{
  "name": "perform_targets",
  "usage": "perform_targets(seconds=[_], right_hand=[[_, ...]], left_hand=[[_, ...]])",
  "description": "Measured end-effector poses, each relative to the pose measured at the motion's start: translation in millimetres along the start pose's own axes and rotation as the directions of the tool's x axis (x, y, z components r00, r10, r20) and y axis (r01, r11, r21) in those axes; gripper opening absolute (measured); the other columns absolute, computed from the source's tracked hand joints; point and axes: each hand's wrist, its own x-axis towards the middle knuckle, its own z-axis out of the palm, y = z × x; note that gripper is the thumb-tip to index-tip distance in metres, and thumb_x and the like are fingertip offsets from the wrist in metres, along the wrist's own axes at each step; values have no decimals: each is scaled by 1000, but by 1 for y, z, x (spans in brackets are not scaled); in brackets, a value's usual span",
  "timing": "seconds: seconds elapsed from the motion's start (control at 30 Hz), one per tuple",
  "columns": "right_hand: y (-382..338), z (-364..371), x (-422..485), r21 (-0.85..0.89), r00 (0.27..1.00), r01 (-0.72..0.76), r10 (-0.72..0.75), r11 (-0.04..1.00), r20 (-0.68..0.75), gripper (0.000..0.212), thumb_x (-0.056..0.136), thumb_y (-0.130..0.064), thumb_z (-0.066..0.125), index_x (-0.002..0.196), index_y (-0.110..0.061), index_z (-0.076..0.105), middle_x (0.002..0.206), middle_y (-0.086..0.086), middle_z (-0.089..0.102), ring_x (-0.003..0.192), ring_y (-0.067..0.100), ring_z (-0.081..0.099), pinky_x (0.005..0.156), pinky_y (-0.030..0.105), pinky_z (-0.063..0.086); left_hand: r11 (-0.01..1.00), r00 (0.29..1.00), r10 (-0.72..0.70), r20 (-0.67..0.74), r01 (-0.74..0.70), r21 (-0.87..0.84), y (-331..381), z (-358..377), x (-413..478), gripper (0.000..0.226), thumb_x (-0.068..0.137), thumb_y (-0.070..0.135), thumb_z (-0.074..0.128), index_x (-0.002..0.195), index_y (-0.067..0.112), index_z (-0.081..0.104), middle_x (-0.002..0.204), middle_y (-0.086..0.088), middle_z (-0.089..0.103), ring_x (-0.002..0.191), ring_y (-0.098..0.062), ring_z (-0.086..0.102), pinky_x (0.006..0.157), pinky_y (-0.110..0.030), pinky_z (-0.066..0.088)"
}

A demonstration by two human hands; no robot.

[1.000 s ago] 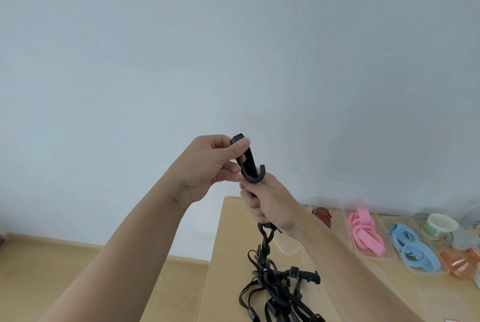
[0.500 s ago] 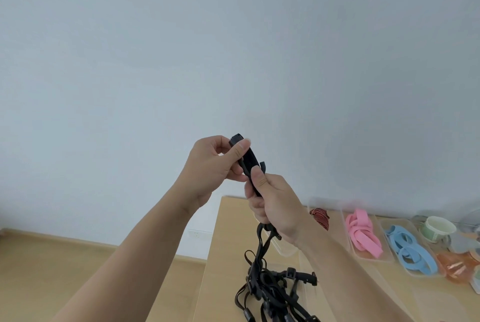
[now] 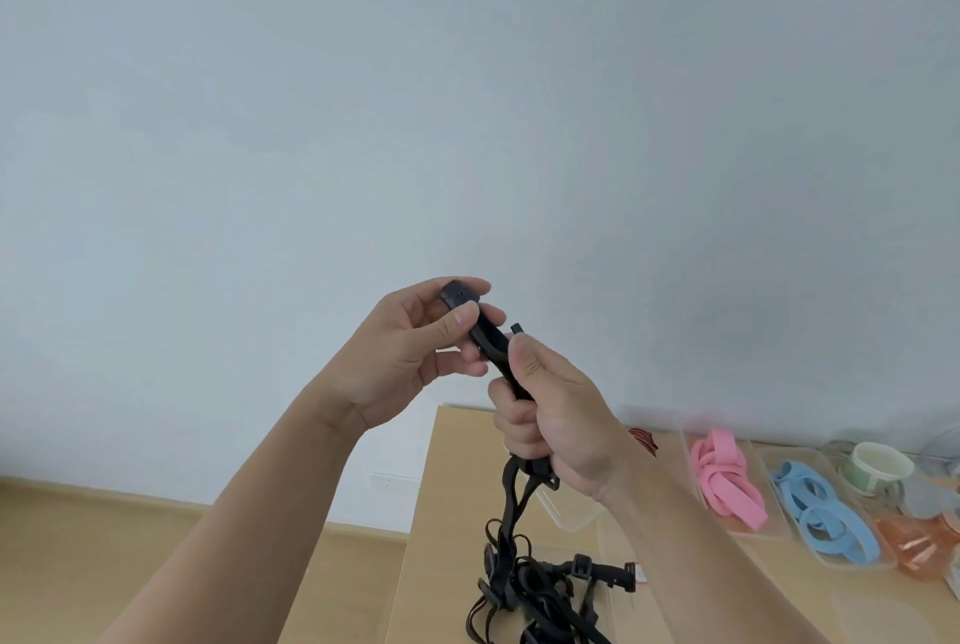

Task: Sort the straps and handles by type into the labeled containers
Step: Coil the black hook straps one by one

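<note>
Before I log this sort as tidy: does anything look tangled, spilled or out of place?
The black straps dangle in one tangle from the black handle gripped by the left hand and right hand. Pink loops and blue loops look sorted.

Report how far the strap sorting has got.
Done: pink straps and blue straps lie grouped in separate clear trays. In hand: the left hand and right hand both hold a black handle raised above the table, with straps dangling from it. Left: the tangle of black straps below is unsorted.
</note>
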Motion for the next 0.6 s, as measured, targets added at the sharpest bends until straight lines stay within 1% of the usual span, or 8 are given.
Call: perform_targets(seconds=[0.1,0.17,0.23,0.3,0.37,0.43,0.5,0.6], right_hand=[[0,-3,5,-69,994,42,-49,997,-96,30,107,-38,42,117,-12,53,59,-2,31,48,12,18,44,22,19],[-1,-5,7,-185,974,84,-120,979,-192,18,107,-27,48,122,-21,58,63,1,42,45,11,26,43,21,24],[1,-7,8,-321,934,131,-226,938,-276,20,102,-23,59,121,-30,61,69,-4,52,45,9,38,46,20,32],[5,-8,9,-499,874,155,-354,853,-332,29,94,-25,71,119,-36,62,70,-11,56,52,9,47,53,18,38],[11,-10,10,-670,799,157,-493,726,-346,30,88,-25,77,112,-37,65,67,-12,55,58,11,51,57,16,38],[15,-12,12,-763,729,175,-602,623,-324,17,87,-23,79,99,-30,69,65,-8,53,60,14,50,56,21,39],[18,-14,14,-774,704,207,-640,599,-308,12,87,-23,78,97,-24,72,64,-6,53,61,16,50,56,25,40],[19,-13,16,-774,710,249,-653,582,-263,8,88,-24,76,93,-20,72,63,-3,51,61,16,48,56,28,41]], left_hand=[[1000,999,27,-20,-27,-5,-3,1,6,35,91,14,61,123,0,61,100,-16,71,72,-21,65,68,-31,58],[999,999,40,-25,-40,-17,-3,2,10,36,92,14,61,125,-1,59,99,-19,72,75,-25,66,68,-31,57],[999,999,33,-43,-34,-37,-2,3,15,36,92,15,61,123,-1,61,98,-18,72,67,-23,61,67,-30,56],[999,998,22,-58,-25,-48,-1,4,20,35,90,16,63,121,0,63,97,-15,71,63,-22,58,65,-30,56],[999,998,15,-67,-19,-49,0,5,25,33,90,15,63,119,0,64,96,-15,71,61,-22,57,64,-29,55],[999,997,11,-79,-15,-43,1,7,27,29,92,14,62,118,1,65,96,-15,72,60,-21,54,63,-28,53],[999,996,4,-88,-7,-33,1,5,28,24,96,12,59,117,3,66,96,-15,73,62,-20,51,62,-27,50],[1000,997,-4,-83,2,-21,1,0,27,22,100,11,54,117,4,67,98,-16,74,75,-27,49,63,-27,45]])
